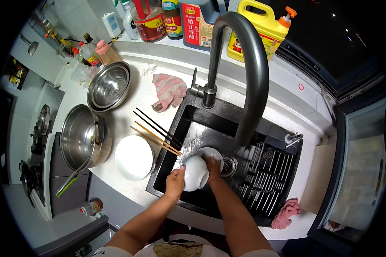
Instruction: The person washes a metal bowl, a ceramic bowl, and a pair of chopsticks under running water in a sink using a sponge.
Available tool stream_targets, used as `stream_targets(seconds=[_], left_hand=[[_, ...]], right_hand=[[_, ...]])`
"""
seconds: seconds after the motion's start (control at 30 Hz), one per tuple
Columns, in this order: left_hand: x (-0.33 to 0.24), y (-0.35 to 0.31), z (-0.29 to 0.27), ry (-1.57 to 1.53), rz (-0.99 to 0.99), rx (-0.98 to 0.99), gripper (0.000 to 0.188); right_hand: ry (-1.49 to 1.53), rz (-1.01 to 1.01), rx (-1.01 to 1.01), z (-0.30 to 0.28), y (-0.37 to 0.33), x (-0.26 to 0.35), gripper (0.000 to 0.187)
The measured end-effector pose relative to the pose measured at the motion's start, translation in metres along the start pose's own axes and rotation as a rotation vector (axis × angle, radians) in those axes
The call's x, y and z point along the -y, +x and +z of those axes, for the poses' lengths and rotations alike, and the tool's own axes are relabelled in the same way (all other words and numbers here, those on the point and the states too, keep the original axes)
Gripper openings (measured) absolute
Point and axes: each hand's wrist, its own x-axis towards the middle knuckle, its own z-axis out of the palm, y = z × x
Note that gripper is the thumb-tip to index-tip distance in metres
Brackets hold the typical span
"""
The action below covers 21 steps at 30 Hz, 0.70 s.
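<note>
Over the black sink (164,171), my left hand (174,185) grips a white bowl (194,170) by its side, thumb on the outer wall. The bowl is tilted, its foot turned toward my right arm. Just right of it is my right hand (213,168), close against the bowl and in front of a second white bowl (210,151) in the sink. The right fingers are mostly hidden, so what they grasp is unclear. Across the sink's left edge lie several chopsticks (155,136), dark and light brown. A stack of white plates or bowls (134,157) stands left of the sink.
A tall curved faucet (255,77) arches above the sink. A metal rack (263,182) fills its right part. Leftward stand a steel pot (78,137) and steel bowls (110,85). Pink cloths (169,90) lie on the counter. Bottles and a yellow jug (255,25) line the back ledge.
</note>
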Motion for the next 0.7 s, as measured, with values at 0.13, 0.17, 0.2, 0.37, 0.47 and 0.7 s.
stream_targets(seconds=[0.13,0.17,0.2,0.37,0.47,0.7], left_hand=[[0.001,-0.006,0.004,0.149,0.137,-0.049,0.041],[0.000,-0.006,0.004,0.186,0.170,-0.061,0.041],[-0.002,-0.006,0.008,0.223,0.249,-0.073,0.040],[-0.001,-0.014,0.029,0.338,0.428,-0.070,0.035],[-0.029,-0.033,0.034,0.271,0.453,-0.005,0.037],[-0.096,-0.044,0.043,-0.551,-0.134,0.118,0.033]], right_hand=[[0.966,0.429,0.148,-0.032,0.001,0.014,0.023],[1.255,0.527,0.159,-0.064,-0.005,0.034,0.025],[1.401,0.469,0.154,-0.098,-0.012,0.061,0.027],[0.656,0.015,0.023,-0.154,-0.043,0.118,0.030],[0.209,-0.268,-0.245,-0.157,-0.045,0.136,0.032],[1.656,0.585,0.035,-0.170,-0.068,0.122,0.047]])
